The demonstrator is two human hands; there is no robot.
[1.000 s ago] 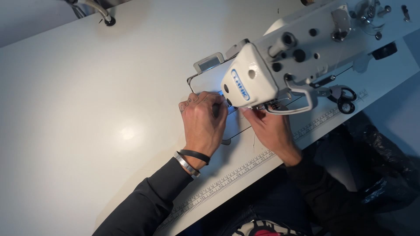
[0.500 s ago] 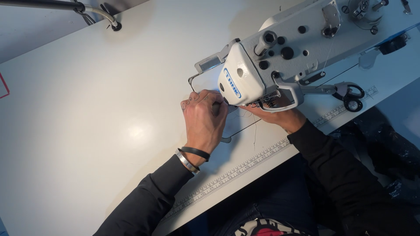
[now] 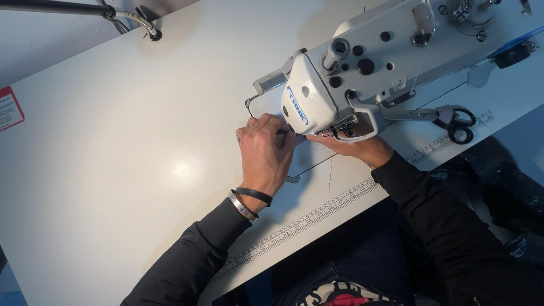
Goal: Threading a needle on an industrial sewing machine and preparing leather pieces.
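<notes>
A white industrial sewing machine (image 3: 362, 68) stands on a white table (image 3: 113, 147). My left hand (image 3: 263, 153) is curled into a fist beside the machine's head, gripping a small dark tool (image 3: 280, 137) whose tip points under the needle area. My right hand (image 3: 354, 147) reaches under the machine's head from the right; its fingers are mostly hidden by the head, so what they hold cannot be seen. A thin loose thread (image 3: 330, 170) hangs over the table near the front edge. I wear dark sleeves, with a bracelet and band on the left wrist.
Black-handled scissors (image 3: 453, 122) lie on the table right of the machine head. A ruler strip (image 3: 317, 212) runs along the table's front edge. A flexible lamp arm (image 3: 133, 20) is fixed at the far left. A red-and-white label (image 3: 10, 107) sits at the left edge.
My right hand has slid further under the machine head, hiding its fingers. My left hand stays fisted beside the needle. The camera view has shifted slightly.
</notes>
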